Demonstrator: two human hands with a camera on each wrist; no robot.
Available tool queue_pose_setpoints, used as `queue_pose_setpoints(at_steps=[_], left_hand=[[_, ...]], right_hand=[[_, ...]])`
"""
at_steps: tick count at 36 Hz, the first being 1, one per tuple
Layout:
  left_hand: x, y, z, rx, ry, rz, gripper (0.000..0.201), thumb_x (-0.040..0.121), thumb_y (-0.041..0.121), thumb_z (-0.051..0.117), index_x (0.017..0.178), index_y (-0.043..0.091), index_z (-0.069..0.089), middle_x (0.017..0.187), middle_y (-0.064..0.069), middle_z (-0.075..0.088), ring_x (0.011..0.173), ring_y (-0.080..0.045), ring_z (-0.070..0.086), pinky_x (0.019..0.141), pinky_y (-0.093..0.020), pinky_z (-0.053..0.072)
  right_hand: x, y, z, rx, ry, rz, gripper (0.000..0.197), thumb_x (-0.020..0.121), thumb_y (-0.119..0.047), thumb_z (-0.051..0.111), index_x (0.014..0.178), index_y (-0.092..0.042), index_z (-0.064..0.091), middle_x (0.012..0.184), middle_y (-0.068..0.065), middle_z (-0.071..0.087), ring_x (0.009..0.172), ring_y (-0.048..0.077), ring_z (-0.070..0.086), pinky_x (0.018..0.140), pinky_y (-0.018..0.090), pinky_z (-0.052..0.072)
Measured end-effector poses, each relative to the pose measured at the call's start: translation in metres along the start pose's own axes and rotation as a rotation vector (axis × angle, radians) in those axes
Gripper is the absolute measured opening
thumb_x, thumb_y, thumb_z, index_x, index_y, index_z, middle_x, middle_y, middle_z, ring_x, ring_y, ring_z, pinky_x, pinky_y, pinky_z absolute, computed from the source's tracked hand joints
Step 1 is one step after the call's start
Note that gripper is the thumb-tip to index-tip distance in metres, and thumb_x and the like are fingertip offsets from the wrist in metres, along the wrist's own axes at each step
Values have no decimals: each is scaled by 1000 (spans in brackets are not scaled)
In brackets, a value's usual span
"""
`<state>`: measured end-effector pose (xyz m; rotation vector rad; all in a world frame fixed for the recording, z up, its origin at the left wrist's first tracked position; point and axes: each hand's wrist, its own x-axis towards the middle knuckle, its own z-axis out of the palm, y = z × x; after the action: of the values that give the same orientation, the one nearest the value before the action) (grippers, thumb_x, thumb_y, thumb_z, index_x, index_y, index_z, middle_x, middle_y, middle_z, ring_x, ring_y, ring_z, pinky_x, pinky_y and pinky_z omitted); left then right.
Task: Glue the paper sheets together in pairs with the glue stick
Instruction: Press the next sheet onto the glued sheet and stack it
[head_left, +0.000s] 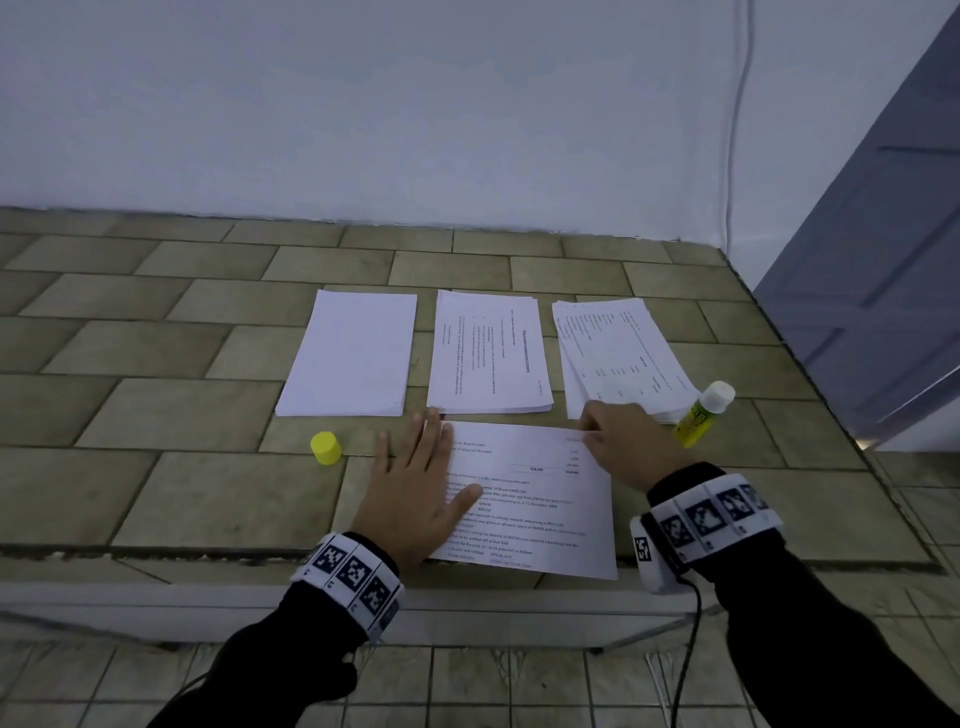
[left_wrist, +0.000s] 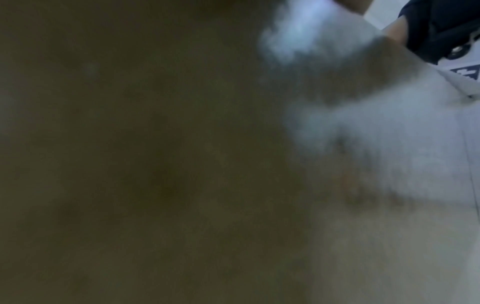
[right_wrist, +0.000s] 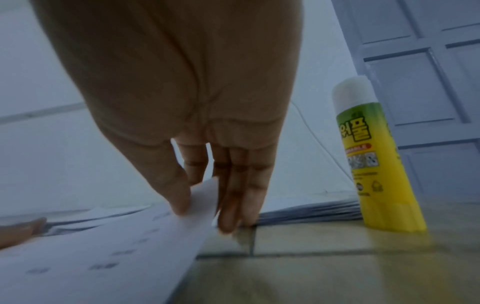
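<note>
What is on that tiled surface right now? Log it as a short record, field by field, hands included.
surface: tiled counter against a white wall
paper stacks: three in a row at the back, blank-topped, printed middle, fanned printed right
front sheet: printed sheet lying in front of the stacks
left hand: flat, fingers straight, pressing the sheet's left edge
right hand: pinches the sheet's far right corner, lifting it slightly
glue stick: uncapped, standing upright beside the right stack
cap: yellow cap left of the left hand
</note>
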<state>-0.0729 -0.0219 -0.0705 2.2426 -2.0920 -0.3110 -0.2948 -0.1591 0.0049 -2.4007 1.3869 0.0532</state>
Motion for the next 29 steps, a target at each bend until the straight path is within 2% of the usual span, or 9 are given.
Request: queue_pose_setpoints(at_steps=[6, 10, 11, 13, 15, 19, 22, 24, 29], left_hand=[[-1, -3, 3, -137, 123, 11, 95, 83, 77, -9, 156, 17, -4, 161, -5, -23, 145, -15, -28, 120, -49, -10], [-2, -4, 5, -169, 187, 28, 92, 86, 77, -5, 157, 19, 7, 162, -3, -17, 148, -15, -22, 120, -50, -7], [-2, -4, 5, -165, 185, 26, 93, 85, 77, -6, 157, 19, 8, 162, -2, -17, 148, -15, -22, 120, -49, -7], [-2, -3, 5, -155, 180, 22, 94, 84, 78, -8, 157, 20, 9, 162, -1, -18, 148, -14, -22, 120, -49, -8], [-2, -4, 5, -151, 178, 20, 95, 84, 77, -9, 157, 20, 12, 162, 0, -16, 148, -14, -21, 120, -50, -7], [-2, -5, 7, -161, 204, 30, 93, 87, 76, -5, 155, 19, 22, 164, 1, -7, 149, -15, -16, 120, -50, -5], [-1, -6, 9, -157, 211, 36, 92, 88, 75, -4, 153, 19, 27, 164, 0, -2, 149, -14, -15, 120, -48, -7], [-1, -6, 10, -160, 221, 38, 90, 89, 75, -1, 152, 18, 31, 164, 0, 1, 150, -15, -13, 120, -50, -5], [0, -6, 10, -153, 211, 28, 91, 88, 75, -2, 150, 19, 33, 164, 1, 1, 150, -14, -14, 120, -49, -5]], right_hand=[[6, 10, -36, 252, 250, 0, 8, 92, -8, 55, 88, -10, 61, 81, 0, 60, 73, 14, 54, 60, 17, 37], [25, 14, -40, 497, 400, 89, 4, 91, -8, 57, 89, -7, 60, 80, 4, 65, 60, 15, 64, 53, 15, 50], [31, 12, -38, 557, 402, 116, 2, 91, -8, 58, 91, -7, 60, 84, 6, 66, 60, 17, 66, 56, 18, 54], [43, 8, -31, 708, 380, 169, 6, 90, -4, 60, 95, -5, 58, 94, 14, 67, 69, 25, 69, 67, 34, 61], [53, 1, -22, 825, 350, 228, 15, 87, -2, 63, 100, -6, 56, 100, 18, 64, 82, 32, 69, 73, 45, 60], [73, -7, -4, 769, 352, 258, 19, 81, -9, 67, 94, -18, 56, 93, 8, 63, 89, 32, 67, 79, 49, 57], [77, -18, 1, 637, 342, 234, 12, 85, -7, 65, 93, -14, 60, 91, 7, 61, 87, 28, 65, 82, 38, 55], [80, -20, 3, 533, 320, 197, 12, 86, -7, 63, 98, -9, 64, 90, 5, 58, 84, 22, 59, 76, 26, 45], [86, -25, 6, 376, 246, 169, 17, 85, -7, 63, 103, -8, 64, 93, 1, 54, 93, 21, 55, 76, 24, 40]])
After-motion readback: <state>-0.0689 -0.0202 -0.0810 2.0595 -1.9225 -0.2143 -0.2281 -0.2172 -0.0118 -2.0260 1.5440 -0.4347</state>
